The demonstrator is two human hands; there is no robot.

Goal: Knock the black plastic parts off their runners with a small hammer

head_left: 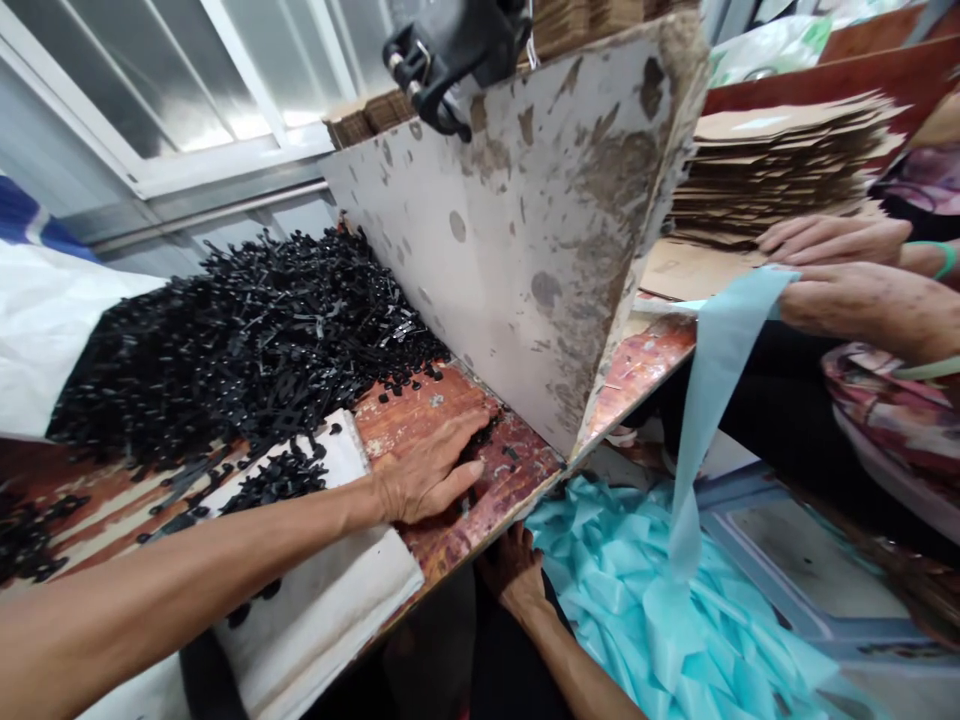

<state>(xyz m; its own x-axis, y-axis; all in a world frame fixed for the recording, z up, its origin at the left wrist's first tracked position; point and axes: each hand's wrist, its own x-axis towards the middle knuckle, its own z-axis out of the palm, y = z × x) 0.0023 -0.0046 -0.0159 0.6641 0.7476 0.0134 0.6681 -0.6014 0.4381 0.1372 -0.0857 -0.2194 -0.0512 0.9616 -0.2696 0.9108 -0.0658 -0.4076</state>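
Note:
My left hand (pixel 431 470) lies flat on the worn red table (pixel 420 405), fingers stretched out. Its fingertips touch a few small black plastic parts (pixel 504 455) at the foot of a stained grey divider board (pixel 525 230). A big heap of the same black parts (pixel 247 335) covers the table behind my forearm. My right hand (pixel 514 572) is below the table's front edge, beside a pile of light blue strips (pixel 637 600). Its fingers reach up under the edge and are mostly hidden.
A white cloth (pixel 330 590) with black parts on it lies under my left arm. Right of the divider, another person's two hands (pixel 840 270) hold a long blue strip (pixel 709 400) in front of a stack of flat cardboard (pixel 780 160). A black clamp (pixel 450 55) grips the divider's top.

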